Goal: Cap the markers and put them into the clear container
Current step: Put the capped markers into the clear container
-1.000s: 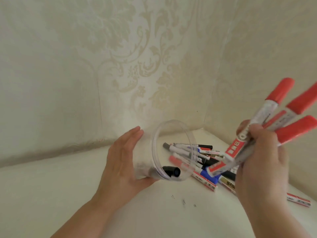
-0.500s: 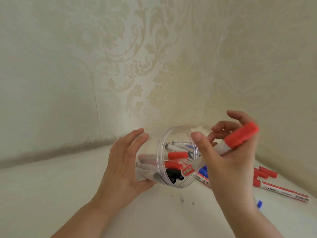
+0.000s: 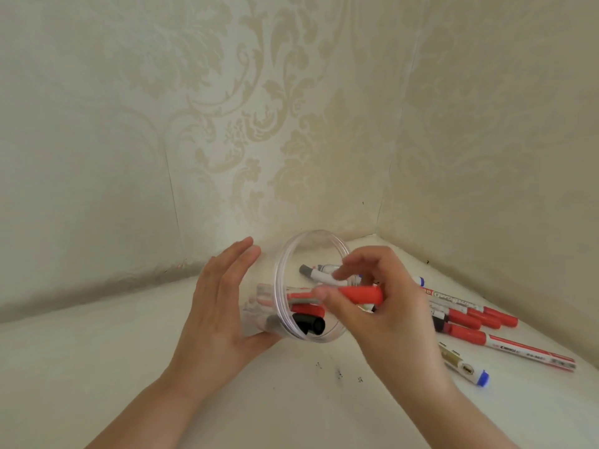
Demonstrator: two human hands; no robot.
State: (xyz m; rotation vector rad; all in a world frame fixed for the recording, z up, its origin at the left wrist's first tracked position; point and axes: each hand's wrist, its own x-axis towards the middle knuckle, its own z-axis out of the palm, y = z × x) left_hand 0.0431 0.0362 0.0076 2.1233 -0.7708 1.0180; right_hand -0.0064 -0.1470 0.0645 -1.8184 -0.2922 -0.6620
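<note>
The clear container [image 3: 293, 251] lies tilted on its side, mouth toward the right. My left hand [image 3: 217, 312] cups its wall, thumb underneath, fingers straight along the far side. My right hand [image 3: 382, 306] pinches a red-capped marker [image 3: 359, 294] whose body reaches through the mouth into the container. Inside lie another red-capped marker [image 3: 306, 309] and a black-capped marker [image 3: 309, 324]. Behind my right hand, loose markers are spread on the table: several red-capped ones [image 3: 466, 319], a grey-tipped one [image 3: 312, 273] and a blue-capped one [image 3: 466, 367].
The white table [image 3: 97, 367] sits in a corner between two patterned wallpapered walls [image 3: 227, 124]. A few small dark specks [image 3: 338, 372] mark the tabletop in front of the container.
My right hand came down from the upper right with a bunch of red markers; two went into the container. It now pushes the last one level into the mouth.
</note>
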